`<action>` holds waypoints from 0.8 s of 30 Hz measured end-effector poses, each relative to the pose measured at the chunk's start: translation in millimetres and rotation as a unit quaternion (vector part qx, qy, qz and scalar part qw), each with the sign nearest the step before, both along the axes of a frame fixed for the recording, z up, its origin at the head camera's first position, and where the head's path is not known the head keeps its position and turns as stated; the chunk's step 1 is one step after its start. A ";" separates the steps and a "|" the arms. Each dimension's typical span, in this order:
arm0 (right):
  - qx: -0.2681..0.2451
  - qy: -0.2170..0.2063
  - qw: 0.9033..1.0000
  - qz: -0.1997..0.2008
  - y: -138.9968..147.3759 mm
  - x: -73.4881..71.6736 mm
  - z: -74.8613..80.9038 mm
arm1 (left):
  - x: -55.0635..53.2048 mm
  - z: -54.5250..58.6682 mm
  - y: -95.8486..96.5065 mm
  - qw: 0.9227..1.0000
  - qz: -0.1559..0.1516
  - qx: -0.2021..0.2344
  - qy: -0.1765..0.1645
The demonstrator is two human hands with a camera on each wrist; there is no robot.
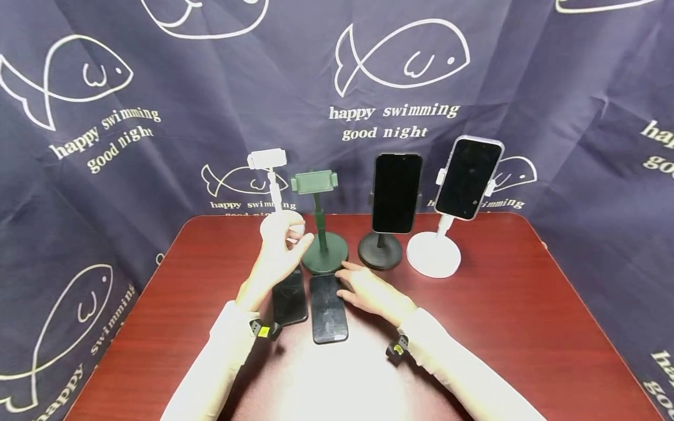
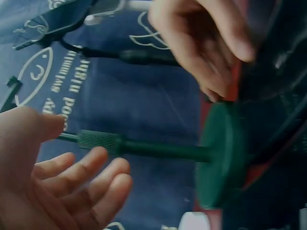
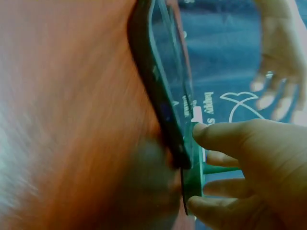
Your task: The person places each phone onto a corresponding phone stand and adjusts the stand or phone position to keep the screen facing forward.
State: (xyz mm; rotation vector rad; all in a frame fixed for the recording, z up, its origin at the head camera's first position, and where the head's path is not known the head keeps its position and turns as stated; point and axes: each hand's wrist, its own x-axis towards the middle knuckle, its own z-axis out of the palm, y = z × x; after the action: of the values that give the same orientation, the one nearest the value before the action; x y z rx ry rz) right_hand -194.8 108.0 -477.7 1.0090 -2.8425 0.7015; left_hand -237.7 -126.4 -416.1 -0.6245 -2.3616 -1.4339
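Note:
The green phone stand (image 1: 319, 225) stands upright on the table with nothing in its clamp. My left hand (image 1: 280, 251) is raised to its left, fingers parted and loosely bent; in the left wrist view that hand (image 2: 72, 187) is beside the ribbed stem (image 2: 98, 140), holding nothing. My right hand (image 1: 375, 292) is low at the right of the round green base (image 1: 337, 248), its fingertips right at the rim. Its thumb is near the upper right corner of a black phone (image 1: 329, 310) lying flat. A second dark phone (image 1: 291, 298) lies left of it, partly behind my left wrist.
Behind my left hand is a white stand (image 1: 267, 159) with a bare clamp. To the right, a black stand (image 1: 380, 251) holds a black phone (image 1: 397, 193), and another white stand (image 1: 434, 254) holds a pale-framed phone (image 1: 468, 178). A fish-print cloth (image 1: 295, 99) hangs behind the red table (image 1: 505, 310).

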 end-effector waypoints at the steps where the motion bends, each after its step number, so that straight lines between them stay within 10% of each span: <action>1: -0.005 -0.002 1.000 0.002 0.3 2.0 1.6 | 0.1 -4.5 -0.8 1.000 0.001 -0.012 -0.008; 12: -0.095 -0.028 0.995 0.004 0.4 31.7 2.4 | 10.9 -37.7 1.2 0.980 0.020 -0.165 -0.111; 24: -0.101 -0.046 0.993 -0.042 -10.2 49.5 -2.3 | 16.4 -45.6 -5.2 0.962 0.077 -0.232 -0.122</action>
State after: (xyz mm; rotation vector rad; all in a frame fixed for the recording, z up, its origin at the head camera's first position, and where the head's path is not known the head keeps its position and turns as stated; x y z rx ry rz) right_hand -145.3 97.8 -480.0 0.8428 -2.7980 1.0266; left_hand -221.3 -131.7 -461.7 -0.3709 -2.9010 -0.9378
